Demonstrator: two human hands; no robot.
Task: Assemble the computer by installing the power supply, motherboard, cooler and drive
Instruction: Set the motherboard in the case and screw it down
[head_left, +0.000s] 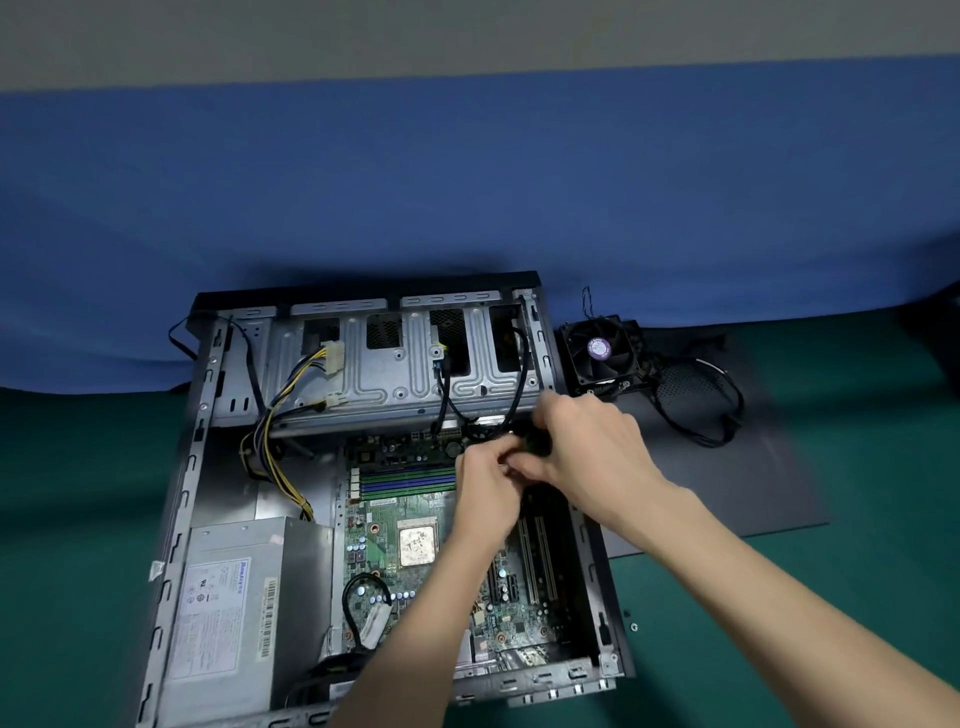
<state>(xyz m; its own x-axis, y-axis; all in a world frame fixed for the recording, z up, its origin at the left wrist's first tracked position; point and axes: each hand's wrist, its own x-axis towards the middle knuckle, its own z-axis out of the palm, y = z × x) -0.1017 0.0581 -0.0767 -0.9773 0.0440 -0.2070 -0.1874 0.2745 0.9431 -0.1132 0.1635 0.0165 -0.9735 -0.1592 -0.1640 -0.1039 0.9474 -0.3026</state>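
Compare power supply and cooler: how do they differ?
The power supply sits in the case, near-left corner; the cooler lies outside on the grey mat. The power supply is a grey box with a white label; the cooler is black with a purple hub sticker. Shared: neither is touched; left hand and right hand work at a black cable.

I count two hands of mine: one left hand (488, 488), one right hand (587, 447). There is one open grey metal computer case (208, 415), one green motherboard (384, 519), one square silver processor (416, 544) and one grey boxed power supply (244, 597). I see two white plastic plugs (332, 358) (335, 401), two long pale expansion slots (545, 556), one black square cooler fan with a purple label (602, 353), one dark grey flat panel (727, 493), one black plug (535, 441) and one green surface (78, 519).
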